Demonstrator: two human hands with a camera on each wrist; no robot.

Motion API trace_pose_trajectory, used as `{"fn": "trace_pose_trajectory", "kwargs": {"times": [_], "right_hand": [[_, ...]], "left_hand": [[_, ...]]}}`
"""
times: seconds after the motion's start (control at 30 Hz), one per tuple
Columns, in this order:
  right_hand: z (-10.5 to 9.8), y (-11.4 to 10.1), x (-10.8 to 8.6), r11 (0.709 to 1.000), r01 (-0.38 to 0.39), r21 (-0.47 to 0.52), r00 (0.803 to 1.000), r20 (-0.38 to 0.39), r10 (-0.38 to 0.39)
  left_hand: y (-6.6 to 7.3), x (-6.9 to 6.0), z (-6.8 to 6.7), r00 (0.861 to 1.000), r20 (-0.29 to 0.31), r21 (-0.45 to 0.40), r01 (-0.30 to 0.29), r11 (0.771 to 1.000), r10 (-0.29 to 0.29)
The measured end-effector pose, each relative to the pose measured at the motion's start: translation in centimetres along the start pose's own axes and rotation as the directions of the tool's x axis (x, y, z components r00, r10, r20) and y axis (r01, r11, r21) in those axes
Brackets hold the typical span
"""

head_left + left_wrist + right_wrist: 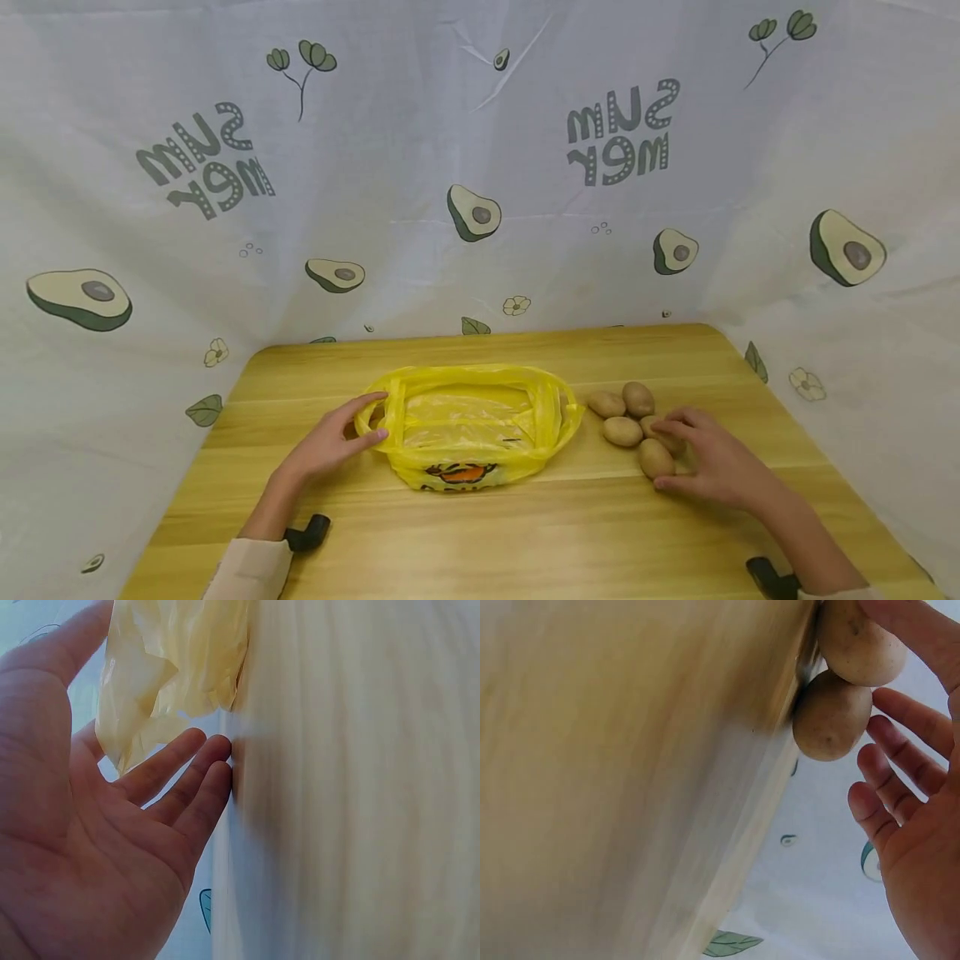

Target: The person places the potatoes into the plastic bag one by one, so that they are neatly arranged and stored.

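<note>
A yellow plastic bag [480, 457] with a dark and orange print on its front lies mouth-up on the wooden table. At its left side is my left hand [330, 442], thumb and index finger spread apart and touching the handle; in the left wrist view the other fingers extend loosely below the yellow plastic [180, 652]. Several potatoes lie in a cluster right of the bag. My right hand [712, 462] reaches around the nearest potato [656, 458], thumb on its near side and fingers over another potato [649, 425]. The right wrist view shows the thumb against one potato [861, 645].
Three more potatoes [622, 431] sit between the bag and my right hand. A white cloth [405, 283] printed with avocados hangs behind and beside the wooden table [495, 542]. Dark wrist-worn devices [307, 533] are on both wrists.
</note>
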State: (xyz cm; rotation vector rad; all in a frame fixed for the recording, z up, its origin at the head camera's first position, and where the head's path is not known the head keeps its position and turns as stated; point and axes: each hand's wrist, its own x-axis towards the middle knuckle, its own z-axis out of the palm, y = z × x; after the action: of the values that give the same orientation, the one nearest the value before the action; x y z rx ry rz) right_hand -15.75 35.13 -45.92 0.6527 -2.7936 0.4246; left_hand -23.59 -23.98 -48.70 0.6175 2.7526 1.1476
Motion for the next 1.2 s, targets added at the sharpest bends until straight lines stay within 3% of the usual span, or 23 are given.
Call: {"fn": "trace_pose_trajectory", "kwargs": {"times": [0.13, 0.43, 0.87, 1.2], "right_hand": [[0.0, -0.2, -0.1, 1.0, -0.009, 0.012, 1.0, 0.012, 0.009], [0.2, -0.9, -0.2, 1.0, 0.023, 0.006, 1.0, 0.002, -0.023], [0.4, -2.1, -0.1, 0.999, -0.026, 0.024, 0.999, 0.048, 0.025], [0.3, -2.6, 0.1, 1.0, 0.011, 0.013, 0.997, 0.074, -0.012]], "left_hand": [[0.1, 0.1, -0.1, 1.0, 0.001, -0.036, 0.029, 0.999, -0.029], [0.0, 0.2, -0.1, 0.999, 0.009, -0.106, 0.032, 0.994, -0.031], [0.1, 0.0, 0.0, 0.998, 0.026, -0.088, 0.06, 0.994, -0.058], [-0.1, -0.1, 0.1, 0.997, 0.034, -0.098, 0.071, 0.993, -0.068]]}}
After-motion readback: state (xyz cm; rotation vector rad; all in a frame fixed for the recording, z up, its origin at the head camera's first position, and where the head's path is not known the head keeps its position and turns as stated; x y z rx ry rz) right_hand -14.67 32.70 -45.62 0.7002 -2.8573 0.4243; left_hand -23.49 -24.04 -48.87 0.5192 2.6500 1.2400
